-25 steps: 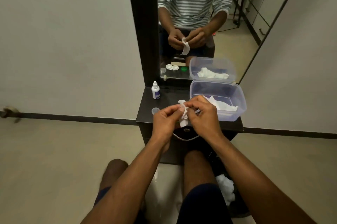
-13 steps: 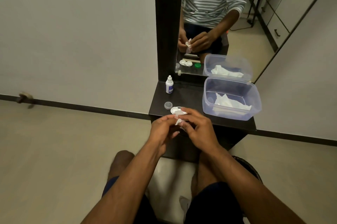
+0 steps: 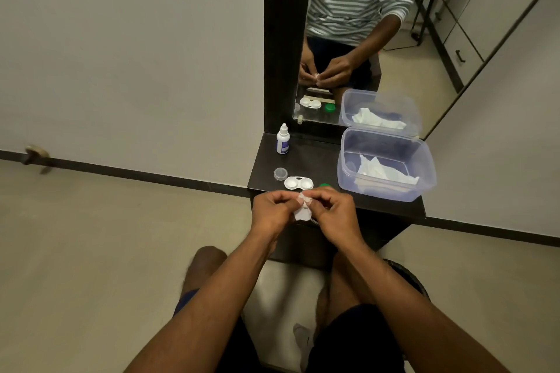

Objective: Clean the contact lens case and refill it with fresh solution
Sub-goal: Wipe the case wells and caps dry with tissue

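The white contact lens case (image 3: 298, 183) lies open on the dark shelf (image 3: 318, 157), both wells facing up. Just in front of it, my left hand (image 3: 271, 210) and my right hand (image 3: 333, 213) meet at the shelf's front edge. Together they pinch a crumpled white tissue (image 3: 301, 215) around a small pale round piece (image 3: 304, 198); I cannot tell what that piece is. A green cap (image 3: 325, 185) peeks out behind my right fingers. The white solution bottle (image 3: 283, 139) stands upright at the shelf's back left, and a clear cap (image 3: 280, 174) lies near the case.
A clear plastic tub (image 3: 424, 172) holding tissues fills the right side of the shelf. A mirror (image 3: 363, 39) in a dark frame rises behind the shelf and reflects the scene. My knees are below the shelf, with a dark bin (image 3: 415, 281) by my right leg.
The view has shifted, so the shelf now sits further right. My hands have dropped to the shelf's front edge, uncovering the lens case, and the tissue is bunched smaller between my fingers.
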